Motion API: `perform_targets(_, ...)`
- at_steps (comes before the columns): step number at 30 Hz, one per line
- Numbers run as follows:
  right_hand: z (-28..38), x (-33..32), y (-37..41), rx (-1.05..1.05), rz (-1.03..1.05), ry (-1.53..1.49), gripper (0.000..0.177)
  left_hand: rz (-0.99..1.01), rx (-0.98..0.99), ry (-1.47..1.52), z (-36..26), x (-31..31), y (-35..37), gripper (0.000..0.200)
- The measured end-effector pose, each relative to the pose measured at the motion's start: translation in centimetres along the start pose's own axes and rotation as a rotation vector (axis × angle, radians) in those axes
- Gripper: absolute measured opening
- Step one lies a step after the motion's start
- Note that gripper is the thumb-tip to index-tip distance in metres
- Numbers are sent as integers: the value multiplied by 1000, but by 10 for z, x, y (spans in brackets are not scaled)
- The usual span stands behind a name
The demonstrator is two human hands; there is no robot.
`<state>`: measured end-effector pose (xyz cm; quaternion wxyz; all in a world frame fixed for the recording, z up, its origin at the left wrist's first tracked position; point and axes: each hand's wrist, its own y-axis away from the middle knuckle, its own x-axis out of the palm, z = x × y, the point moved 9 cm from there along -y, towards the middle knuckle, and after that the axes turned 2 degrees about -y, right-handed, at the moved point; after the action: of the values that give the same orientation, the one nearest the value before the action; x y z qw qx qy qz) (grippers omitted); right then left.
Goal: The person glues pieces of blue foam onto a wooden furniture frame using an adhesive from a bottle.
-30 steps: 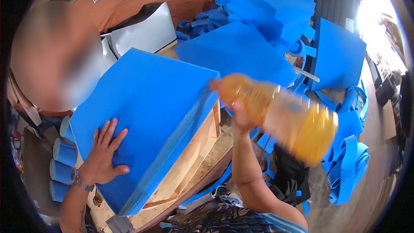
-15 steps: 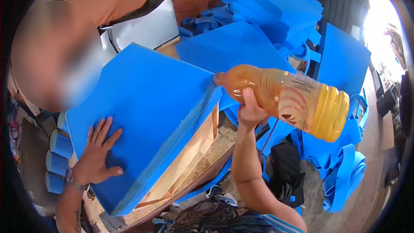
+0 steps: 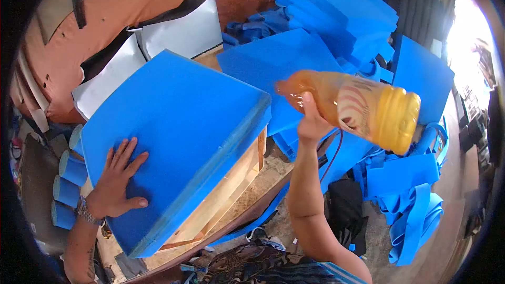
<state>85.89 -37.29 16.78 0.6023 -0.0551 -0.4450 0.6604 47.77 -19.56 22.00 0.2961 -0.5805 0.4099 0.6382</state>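
Note:
Flat on the top of a blue foam panel (image 3: 184, 121) rests my left hand (image 3: 120, 181), fingers spread, a metal watch on its wrist. The panel covers a wooden frame (image 3: 226, 200), whose bare boards show along the near right side. My right hand (image 3: 314, 122) grips a plastic bottle (image 3: 363, 108) of amber-yellow liquid around its neck end. It is held sideways in the air, its narrow mouth pointing left beyond the panel's right corner. A darker, wet-looking strip runs along the panel's right edge.
Blue foam sheets (image 3: 336, 10) are stacked at the back right. Blue foam offcuts (image 3: 415, 226) lie at the right beside a black cloth (image 3: 347, 210). Several blue foam rolls (image 3: 68, 189) line the left side. White-faced panels (image 3: 179, 26) stand behind, near a brown covering (image 3: 115, 5).
The bottle has moved off the panel's edge, slightly up and to the right, in my right hand. My left hand stays on the foam. A person at the upper left is out of view now.

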Motion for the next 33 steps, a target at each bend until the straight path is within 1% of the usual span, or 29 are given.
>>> perform_targets(2, 15, 1, 4, 51, -39, -151, 49, -4, 3, -9, 1, 0, 1, 105)
perform_targets(3, 16, -3, 10, 67, -26, -254, 50, -4, 4, -12, 2, 1, 1, 105)
perform_targets(5, 22, -6, 23, 61, -37, -404, 49, 0, -3, -17, 3, 3, 1, 105)
perform_targets(7, 34, 7, 42, 5, -75, -507, 46, 2, 0, -17, 2, 3, 0, 105)
perform_targets(10, 31, 15, 36, -114, -54, -331, 43, 2, 0, -23, 1, 1, 1, 104)
perform_targets(11, 13, 11, 26, -97, -12, -196, 39, 3, -5, -28, 0, 1, 1, 103)
perform_targets(12, 16, 19, 16, -84, 33, -63, 36, 1, -11, -32, 1, 2, 1, 102)
perform_targets(13, 15, 19, 9, 30, 0, -134, 34, 3, -8, -44, 2, 4, 3, 102)
perform_targets(16, 16, 6, 27, -13, -73, -281, 35, -21, 4, -76, 5, 3, 3, 99)
perform_targets(17, 26, 5, 36, -35, -16, -182, 39, -29, 9, -78, 4, 4, 3, 98)
perform_targets(20, 37, 6, 63, 83, 45, -423, 44, -38, 24, -73, 1, 1, 6, 96)
perform_targets(22, 47, 7, 84, 111, 43, -437, 50, -53, 38, -65, 1, 0, 7, 94)
perform_targets(24, 61, 15, 105, 135, 94, -485, 55, -76, 57, -59, 2, 1, 8, 92)
perform_targets(26, 79, 24, 126, 155, 174, -550, 60, -60, 30, -39, -1, -3, 8, 90)
perform_targets(28, 105, 38, 148, 171, 320, -646, 65, -51, 15, -41, 0, -1, 12, 90)
perform_targets(30, 142, 57, 170, 166, 544, -751, 70, -65, 30, -73, 4, 1, 9, 93)
perform_targets(32, 182, 82, 199, 128, 885, -783, 76, -80, 42, -51, 3, -2, 12, 87)
perform_targets(33, 197, 92, 214, 123, 1006, -776, 78, -86, 55, -39, 3, -2, 13, 84)
